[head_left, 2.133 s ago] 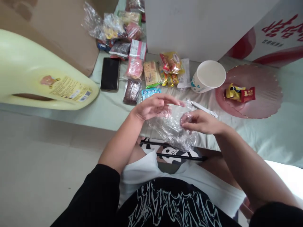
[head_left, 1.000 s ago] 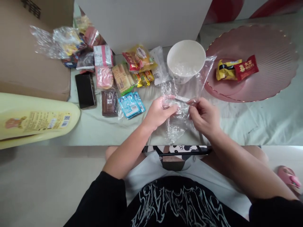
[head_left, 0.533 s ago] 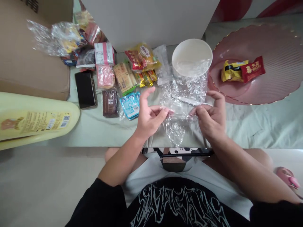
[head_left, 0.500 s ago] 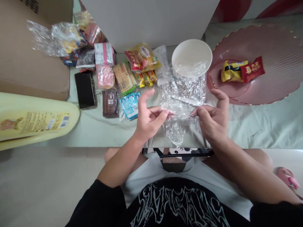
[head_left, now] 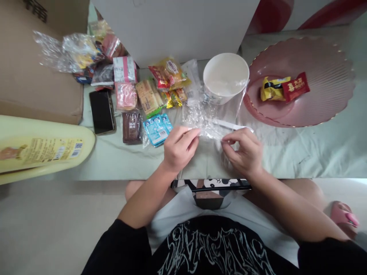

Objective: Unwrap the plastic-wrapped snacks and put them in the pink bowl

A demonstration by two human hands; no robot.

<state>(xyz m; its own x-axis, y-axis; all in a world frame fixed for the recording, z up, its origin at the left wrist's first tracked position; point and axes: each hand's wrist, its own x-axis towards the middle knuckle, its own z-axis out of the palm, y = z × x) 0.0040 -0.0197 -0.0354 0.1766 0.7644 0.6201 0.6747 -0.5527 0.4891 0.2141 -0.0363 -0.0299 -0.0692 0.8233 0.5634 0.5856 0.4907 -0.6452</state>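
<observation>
Crinkled clear plastic wrap [head_left: 210, 131] stretches between my two hands above the cloth. My left hand [head_left: 181, 147] pinches its left side, thumb against fingers. At the other side, my right hand [head_left: 244, 149] pinches the wrap with the fingers curled in. Behind the wrap stands a white paper bowl [head_left: 226, 74], with clear film lying against its front and right side. A flat white strip [head_left: 229, 124] lies just behind my right hand. Blue packets [head_left: 156, 130] are close to the left hand. Whether the film by the bowl joins the piece I hold, I cannot tell.
A pink scalloped plate [head_left: 321, 99] with a yellow and a red packet sits right. Left are several wrapped snacks [head_left: 149, 95], a black phone [head_left: 102, 111], a yellow container [head_left: 43, 147] and a cardboard box [head_left: 37, 84]. A large white box [head_left: 177, 30] stands behind.
Both hands have curled their raised fingers in, and the right hand has shifted left. The plastic's loose end no longer hangs visibly at the front; film now shows along the bowl's right side.
</observation>
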